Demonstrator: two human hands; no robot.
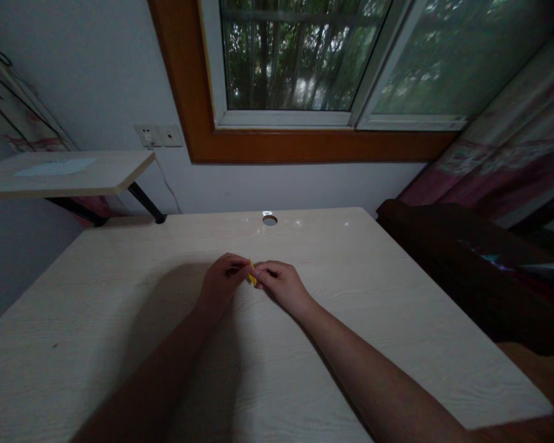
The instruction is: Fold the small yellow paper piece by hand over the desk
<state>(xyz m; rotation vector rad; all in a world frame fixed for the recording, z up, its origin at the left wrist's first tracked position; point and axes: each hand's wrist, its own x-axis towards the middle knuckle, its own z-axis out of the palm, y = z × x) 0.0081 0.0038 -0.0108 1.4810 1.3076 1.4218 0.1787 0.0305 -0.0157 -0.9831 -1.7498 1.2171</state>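
Note:
A small yellow piece, thin and upright, shows between my two hands above the middle of the desk; its kind is too small to make out. My left hand is closed, its thumb and fingertips pinching the piece from the left. From the right, my right hand pinches the same piece between thumb and curled fingers. Most of the piece is covered by my fingertips. Both forearms reach in over the pale wood-grain desk.
A raised shelf on black legs stands at the desk's back left, a paper sheet on it. A round cable hole lies near the back edge. Dark furniture borders the right side. A window is beyond.

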